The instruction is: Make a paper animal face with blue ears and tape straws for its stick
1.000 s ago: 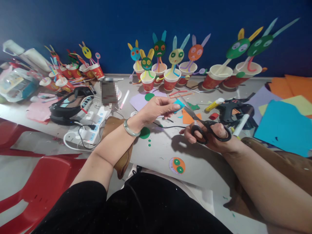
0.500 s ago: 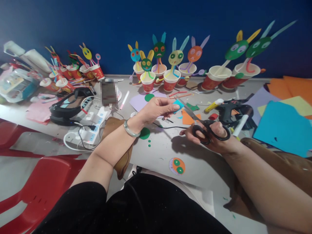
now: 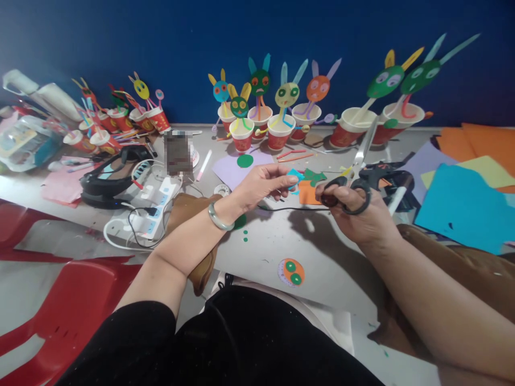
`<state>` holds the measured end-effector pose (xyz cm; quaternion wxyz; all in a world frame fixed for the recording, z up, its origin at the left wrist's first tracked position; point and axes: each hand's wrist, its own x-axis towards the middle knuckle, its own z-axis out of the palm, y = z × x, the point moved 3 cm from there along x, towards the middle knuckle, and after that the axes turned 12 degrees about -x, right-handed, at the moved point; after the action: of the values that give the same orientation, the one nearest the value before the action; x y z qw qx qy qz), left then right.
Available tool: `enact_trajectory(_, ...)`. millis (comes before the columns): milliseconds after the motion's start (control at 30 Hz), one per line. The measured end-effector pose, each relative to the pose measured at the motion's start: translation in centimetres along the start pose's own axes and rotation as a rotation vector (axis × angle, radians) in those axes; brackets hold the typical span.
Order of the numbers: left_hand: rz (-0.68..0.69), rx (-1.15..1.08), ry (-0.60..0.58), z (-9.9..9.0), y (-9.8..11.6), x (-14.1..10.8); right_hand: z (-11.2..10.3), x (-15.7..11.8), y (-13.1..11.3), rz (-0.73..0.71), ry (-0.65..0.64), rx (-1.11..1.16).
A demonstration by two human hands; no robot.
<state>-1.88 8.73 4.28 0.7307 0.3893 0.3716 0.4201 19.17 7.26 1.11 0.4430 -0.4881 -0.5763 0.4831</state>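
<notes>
Between thumb and fingers, my left hand (image 3: 265, 187) pinches a small piece of blue paper (image 3: 295, 176) above the table. My right hand (image 3: 364, 214) has its fingers through the black handles of a pair of scissors (image 3: 359, 161), whose blades point up and away from the paper. Below the hands lies an orange paper face (image 3: 292, 272) with green eyes and a lilac edge. Orange paper (image 3: 309, 193) and a green scrap (image 3: 315, 176) lie just beyond the blue piece. A green circle (image 3: 240, 221) is partly hidden by my left wrist.
Red paper cups (image 3: 281, 134) with paper-faced figures line the back wall. Coloured sheets (image 3: 462, 209) lie at right, near a dark device (image 3: 386, 177). A power strip (image 3: 161, 209), cables and a black headset (image 3: 115, 177) occupy the left. A red chair (image 3: 76, 300) stands at lower left.
The scissors have swung from beside the blue paper to pointing upward, away from it. My right hand has moved up and slightly right. My left hand still pinches the blue paper, slightly lower.
</notes>
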Motion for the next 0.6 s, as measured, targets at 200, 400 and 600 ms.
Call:
enact_trajectory(200, -0.076, -0.024, -0.043, 1.5, -1.9, -0.3, 0.9, -0.9, -0.3, 0.08, 0.108, 0.034)
enact_trajectory(400, 0.048, -0.033, -0.053, 1.3, -2.9, 0.0, 1.6, -1.4, -1.3, 0.044, 0.031, -0.137)
enact_trajectory(600, 0.003, -0.083, -0.044, 1.5, -3.3, 0.0, 2.1, -1.6, -0.7, 0.013, -0.028, -0.161)
